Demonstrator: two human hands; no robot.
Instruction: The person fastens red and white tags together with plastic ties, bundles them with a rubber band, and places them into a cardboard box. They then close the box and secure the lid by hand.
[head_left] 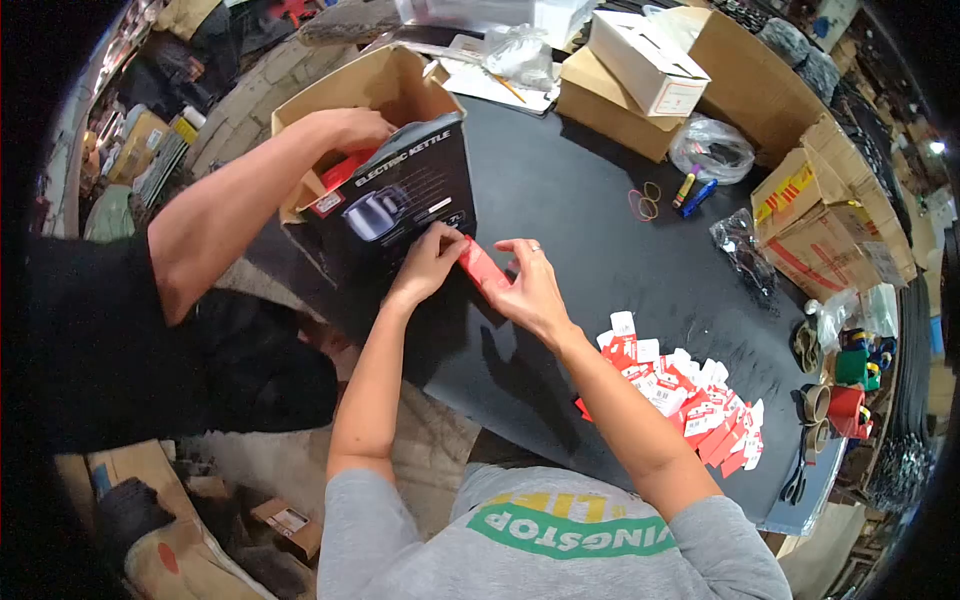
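Both of my hands work on one slim red carton (483,267) above the black tabletop. My left hand (432,262) pinches its far end with closed fingers. Around its near end my right hand (530,292) is wrapped, index finger raised. Just beyond my left hand stands a black printed electric kettle box (400,190) with its top flaps up. Another person's hand (358,130) reaches inside that box, where something red shows; their fingers are partly hidden. Beside my right forearm lies a pile of red-and-white cards or flat cartons (690,395).
Cardboard boxes (625,105) and a torn carton (825,215) stand at the back and right. Rubber bands (645,203), markers (697,196) and a plastic bag (712,150) lie nearby. Tape rolls (816,403) and scissors (795,482) sit along the right edge.
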